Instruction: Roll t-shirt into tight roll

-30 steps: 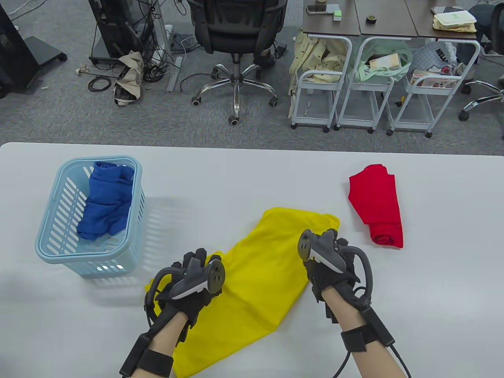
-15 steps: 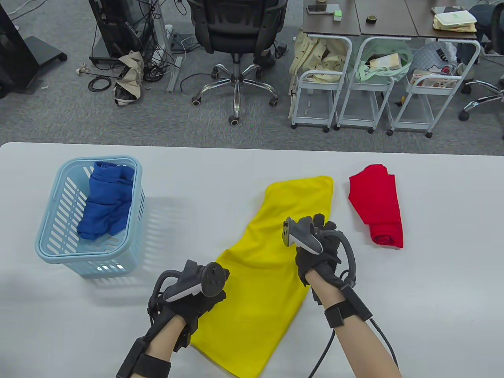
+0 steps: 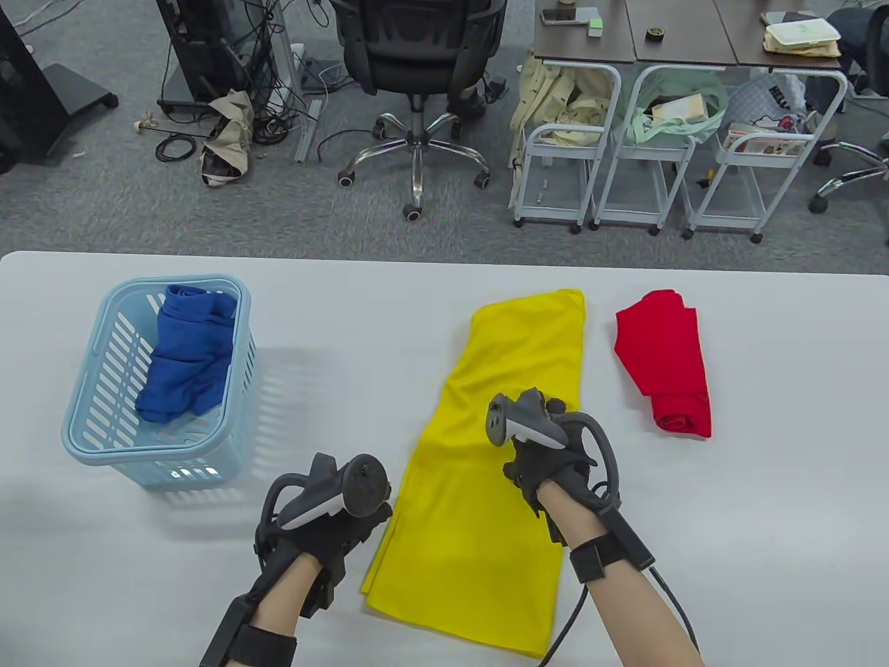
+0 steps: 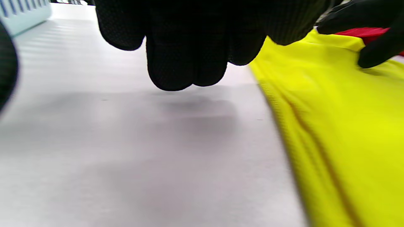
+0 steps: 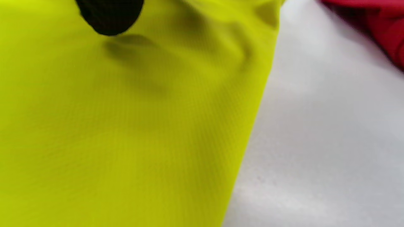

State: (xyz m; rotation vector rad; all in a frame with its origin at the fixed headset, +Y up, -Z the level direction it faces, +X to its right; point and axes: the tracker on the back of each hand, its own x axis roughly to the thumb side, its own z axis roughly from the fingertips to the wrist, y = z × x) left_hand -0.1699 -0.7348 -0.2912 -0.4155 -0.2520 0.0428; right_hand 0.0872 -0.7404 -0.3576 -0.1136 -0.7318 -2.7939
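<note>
A yellow t-shirt (image 3: 486,500), folded into a long flat strip, lies on the white table (image 3: 764,528) and runs from the near edge away from me. My right hand (image 3: 549,434) rests on the strip's right half near its middle; the right wrist view shows one fingertip (image 5: 110,19) just over the yellow cloth (image 5: 126,126). My left hand (image 3: 354,511) hovers beside the strip's left edge. Its loosely curled fingers (image 4: 186,63) hang over bare table and hold nothing, with the yellow cloth (image 4: 347,132) to their right.
A red t-shirt (image 3: 667,361), partly rolled, lies just right of the yellow strip. A light blue basket (image 3: 90,445) at the left holds a rolled blue shirt (image 3: 187,354). Beyond the table's far edge stand an office chair and carts.
The yellow shirt has swung from a diagonal to nearly straight away from me. My right hand slid left and forward with it. My left hand let go of the left edge.
</note>
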